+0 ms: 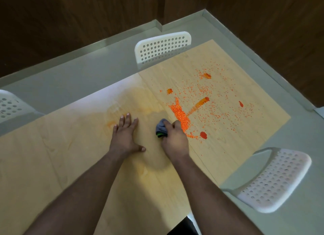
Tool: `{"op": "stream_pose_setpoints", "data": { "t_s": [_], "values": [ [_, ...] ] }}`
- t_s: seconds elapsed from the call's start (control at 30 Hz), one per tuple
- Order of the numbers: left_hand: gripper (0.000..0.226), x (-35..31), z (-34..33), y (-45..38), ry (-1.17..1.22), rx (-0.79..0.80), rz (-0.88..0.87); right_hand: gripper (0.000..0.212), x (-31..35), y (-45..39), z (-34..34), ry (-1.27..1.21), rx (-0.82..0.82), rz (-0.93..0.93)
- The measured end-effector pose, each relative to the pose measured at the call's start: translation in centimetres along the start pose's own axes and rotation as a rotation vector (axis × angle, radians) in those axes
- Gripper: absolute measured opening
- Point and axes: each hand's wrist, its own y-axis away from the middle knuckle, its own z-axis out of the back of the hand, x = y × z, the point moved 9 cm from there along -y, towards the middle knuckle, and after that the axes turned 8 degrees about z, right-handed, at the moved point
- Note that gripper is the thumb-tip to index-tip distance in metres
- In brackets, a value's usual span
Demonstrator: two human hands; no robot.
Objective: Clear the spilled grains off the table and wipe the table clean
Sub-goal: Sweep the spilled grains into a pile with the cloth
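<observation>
Orange grains (180,114) lie spilled over the right half of the light wooden table (70,164), densest in a heap just right of my right hand. A few red-orange blobs (203,134) and an orange smear (199,104) sit among them. My right hand (173,138) grips a bunched grey cloth (161,128) with a green edge, pressed on the table beside the heap. My left hand (125,134) rests flat on the table, fingers spread. A damp, faintly orange patch (122,103) spreads beyond my left hand.
Three white perforated chairs stand around the table: one at the far side (163,46), one at the right (273,180), one at the left edge (8,105). Grey floor surrounds the table, with dark wood walls behind.
</observation>
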Motion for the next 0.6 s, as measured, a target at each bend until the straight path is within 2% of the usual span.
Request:
{"op": "stream_pose_setpoints", "data": {
  "t_s": [0.2, 0.33, 0.5, 0.6],
  "values": [
    [0.129, -1.3, 0.3, 1.2, 0.028, -0.009, 0.061, 0.062, -5.2, -0.6, 3.8, 0.016, -0.074, -0.067],
    [0.109, -3.9, -0.9, 2.9, 0.065, 0.005, -0.016, 0.071, -3.8, 1.4, 3.8, 0.016, -0.092, 0.039],
    [0.119, -5.7, -3.6, 3.7, 0.013, 0.029, -0.107, 0.069, -0.6, 6.2, -0.7, 0.037, 0.109, 0.211],
    [0.127, -5.3, -3.9, 3.5, -0.01, 0.007, -0.081, 0.065, -2.3, 6.7, -0.6, 0.05, 0.09, 0.207]
  ]
}}
